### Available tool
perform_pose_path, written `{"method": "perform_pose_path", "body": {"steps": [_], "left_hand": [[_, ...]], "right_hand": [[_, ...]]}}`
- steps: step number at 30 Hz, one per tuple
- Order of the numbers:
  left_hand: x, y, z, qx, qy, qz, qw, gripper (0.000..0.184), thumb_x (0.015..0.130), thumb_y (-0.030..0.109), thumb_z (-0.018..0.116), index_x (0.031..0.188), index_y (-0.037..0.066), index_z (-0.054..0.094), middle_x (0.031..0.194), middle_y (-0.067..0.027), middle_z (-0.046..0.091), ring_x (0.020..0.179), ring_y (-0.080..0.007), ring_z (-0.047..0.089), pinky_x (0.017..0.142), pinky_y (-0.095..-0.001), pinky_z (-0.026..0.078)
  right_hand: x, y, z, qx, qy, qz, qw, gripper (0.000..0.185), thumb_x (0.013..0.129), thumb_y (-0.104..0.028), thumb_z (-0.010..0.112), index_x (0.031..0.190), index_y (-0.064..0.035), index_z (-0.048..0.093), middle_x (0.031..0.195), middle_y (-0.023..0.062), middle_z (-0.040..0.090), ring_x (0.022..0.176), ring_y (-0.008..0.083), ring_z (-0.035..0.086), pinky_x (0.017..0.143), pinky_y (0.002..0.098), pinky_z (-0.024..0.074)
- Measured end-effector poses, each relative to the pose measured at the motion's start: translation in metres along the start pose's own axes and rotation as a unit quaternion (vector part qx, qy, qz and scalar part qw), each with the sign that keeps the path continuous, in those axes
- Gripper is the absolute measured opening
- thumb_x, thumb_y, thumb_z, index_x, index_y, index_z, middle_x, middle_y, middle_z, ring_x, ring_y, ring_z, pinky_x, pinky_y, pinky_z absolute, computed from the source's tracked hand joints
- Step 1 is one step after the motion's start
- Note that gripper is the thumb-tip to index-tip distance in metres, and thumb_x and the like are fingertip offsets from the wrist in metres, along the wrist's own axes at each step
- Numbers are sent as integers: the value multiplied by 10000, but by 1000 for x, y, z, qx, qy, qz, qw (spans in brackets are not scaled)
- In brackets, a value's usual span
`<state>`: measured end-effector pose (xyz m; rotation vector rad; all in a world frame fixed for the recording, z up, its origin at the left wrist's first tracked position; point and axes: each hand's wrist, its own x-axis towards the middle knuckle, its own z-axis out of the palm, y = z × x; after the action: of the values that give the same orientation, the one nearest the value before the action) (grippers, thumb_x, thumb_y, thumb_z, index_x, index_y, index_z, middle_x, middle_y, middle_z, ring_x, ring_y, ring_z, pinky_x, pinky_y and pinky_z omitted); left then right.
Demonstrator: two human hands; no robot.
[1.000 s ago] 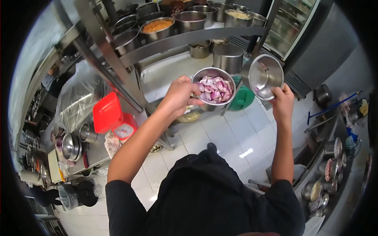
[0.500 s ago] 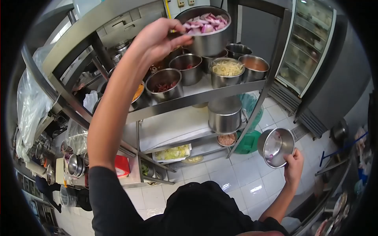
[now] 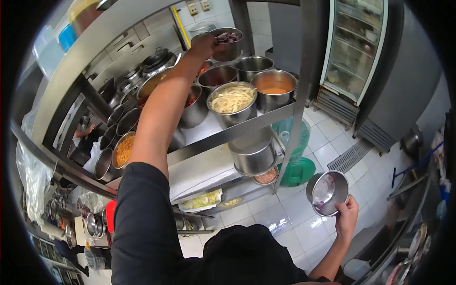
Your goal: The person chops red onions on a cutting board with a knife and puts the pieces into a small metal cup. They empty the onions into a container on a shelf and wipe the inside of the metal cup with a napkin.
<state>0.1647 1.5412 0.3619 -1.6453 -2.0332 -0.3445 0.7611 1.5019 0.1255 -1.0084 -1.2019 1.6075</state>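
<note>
My left hand [image 3: 204,46] reaches to the back of the upper shelf, its fingers closed on the rim of a steel pot of cut red onion [image 3: 228,43]. That pot is behind other steel pots, near a pot of pale strips [image 3: 232,99] and a pot of orange liquid [image 3: 274,88]. Low on the right, my right hand [image 3: 347,216] grips the rim of a tilted steel bowl [image 3: 327,193], thumb inside. A few small onion bits lie in the bowl.
The shelf's metal edge [image 3: 237,124] and an upright post cross the view. Below are a large steel pot [image 3: 251,154] and a green lid [image 3: 297,172]. A glass-door fridge [image 3: 354,52] stands behind at right. Part of another person shows at far left.
My left hand has carried the onion pot up from in front of me to the back of the upper shelf. My right hand has lowered the empty-looking bowl. The view has shifted toward the shelf.
</note>
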Motion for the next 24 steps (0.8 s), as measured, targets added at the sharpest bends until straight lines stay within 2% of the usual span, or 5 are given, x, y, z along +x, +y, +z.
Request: {"method": "perform_pose_path", "body": {"steps": [12,15,16,22,24], "left_hand": [[1,-44,64,-222,-79,78,969,299,844,333,702,904,40,692,781,-109,650,698,-206,631,616,-332,477],[-9,-14,24,-97,-107,182,972,336,872,281,690,1018,-13,617,888,-107,627,797,-185,636,684,-295,524],[-10,-16,32,-342,-113,0,933,364,878,296,676,1049,-17,603,918,-116,619,821,-190,632,671,-309,535],[-51,129,-119,-114,-4,-157,981,499,888,357,648,1276,50,587,1177,-122,641,957,-218,658,823,-325,521],[-105,166,-174,-134,32,-12,990,439,893,363,633,1198,48,643,973,-96,687,876,-159,655,758,-276,500]], "right_hand": [[25,-1,16,-14,-30,-11,999,204,737,41,573,678,-85,425,646,-48,446,562,42,396,505,214,316],[33,-4,27,-85,-29,-13,996,237,730,-5,600,641,-95,399,615,-51,404,565,43,377,500,216,301],[34,-10,33,-107,-37,-13,993,241,726,-20,607,634,-93,396,609,-49,401,562,46,378,497,220,302],[41,-41,66,-120,-108,-6,987,230,767,-35,619,656,-77,422,603,-22,461,541,73,485,489,243,428],[38,-47,79,-114,-141,13,983,226,779,-30,617,662,-74,428,606,-16,482,541,73,512,494,239,459]]}}
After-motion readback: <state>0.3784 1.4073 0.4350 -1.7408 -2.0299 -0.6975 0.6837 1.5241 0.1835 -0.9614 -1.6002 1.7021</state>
